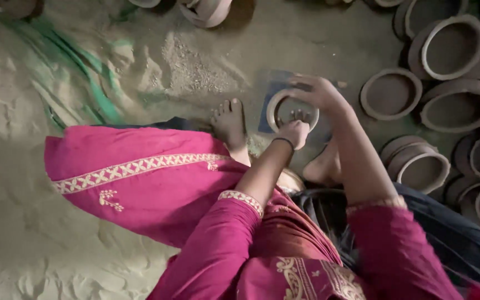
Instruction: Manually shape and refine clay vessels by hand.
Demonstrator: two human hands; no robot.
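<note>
a: where's the pot?
b: small clay pot point(291, 111) on a blue mat point(269, 97) on the sandy floor point(40, 244), between the person's bare feet point(230, 123).
a: hands?
b: left hand point(294, 132) curled over the near rim, fingers hooked inside, gripping it. right hand point(316, 91) on the far rim, fingers bent and closed lightly around the edge.
a: risks?
b: my guess, the rim looks thin, so too hard a squeeze could dent or crack it. loose sand is close by and could get in. rows of clay pots point(454, 47) sit near the right elbow, so a wide swing might knock one.
</note>
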